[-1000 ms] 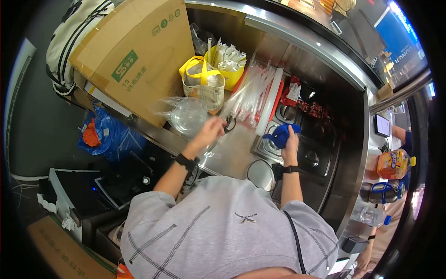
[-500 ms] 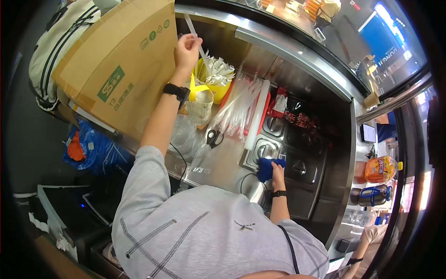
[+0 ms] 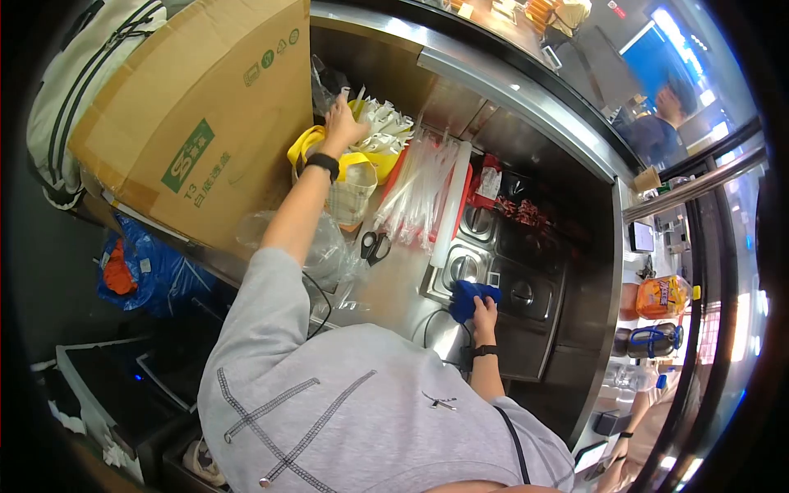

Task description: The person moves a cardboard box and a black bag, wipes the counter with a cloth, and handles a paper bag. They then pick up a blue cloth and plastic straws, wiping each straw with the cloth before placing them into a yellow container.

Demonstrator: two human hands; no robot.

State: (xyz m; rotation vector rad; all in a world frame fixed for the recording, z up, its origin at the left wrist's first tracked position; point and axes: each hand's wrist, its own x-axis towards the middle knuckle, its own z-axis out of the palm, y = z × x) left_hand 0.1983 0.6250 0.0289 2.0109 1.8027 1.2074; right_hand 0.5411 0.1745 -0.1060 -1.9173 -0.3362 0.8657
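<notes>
My left hand (image 3: 345,126) reaches over the yellow bag (image 3: 380,162) of white paper-wrapped sticks (image 3: 385,119), its thumb apart from its fingers; nothing is clearly visible in its grasp. A blue cloth (image 3: 471,299) is bunched in my right hand (image 3: 485,315), beside a steel container lid (image 3: 465,264). Between the hands, clear plastic-wrapped strips (image 3: 421,185) lie on a red tray, with a roll of clear film (image 3: 454,201) along its right side. Black-handled scissors (image 3: 376,246) rest below the strips.
A large cardboard box (image 3: 197,123) stands at the left, near crumpled clear plastic (image 3: 325,251). Dark covered containers (image 3: 526,294) fill the counter's right part. Beyond the metal edge are an orange bottle (image 3: 662,297), a steel flask (image 3: 653,340) and another person's arm (image 3: 629,427).
My left hand has moved down and right to the yellow bag, and the long white strip it pinched is no longer seen in it. My right hand and the blue cloth have shifted slightly.
</notes>
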